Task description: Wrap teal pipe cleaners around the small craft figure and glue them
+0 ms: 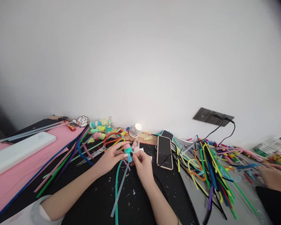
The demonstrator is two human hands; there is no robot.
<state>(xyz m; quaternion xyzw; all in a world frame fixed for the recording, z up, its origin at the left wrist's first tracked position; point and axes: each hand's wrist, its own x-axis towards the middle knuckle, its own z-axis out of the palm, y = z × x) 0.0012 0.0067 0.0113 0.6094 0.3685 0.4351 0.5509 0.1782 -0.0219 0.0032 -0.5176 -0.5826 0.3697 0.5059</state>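
- The left hand (111,158) has its fingers clamped on the left side of the pink-and-teal coil (127,151), near the middle of the table (96,200).
- The right hand (144,165) pinches the coil's right side.
- 2 strips, a teal strip (116,197) and a pale blue strip (120,190), trail below the coil.
- Scissors (104,148) lie left, a phone (164,151) right.

Outlet (203,115) w/ cords (234,127); phone (165,152); prob. bottle (269,148).

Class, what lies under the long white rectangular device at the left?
A flat pink sheet extends from beneath the white device; whatever else its body covers is hidden.
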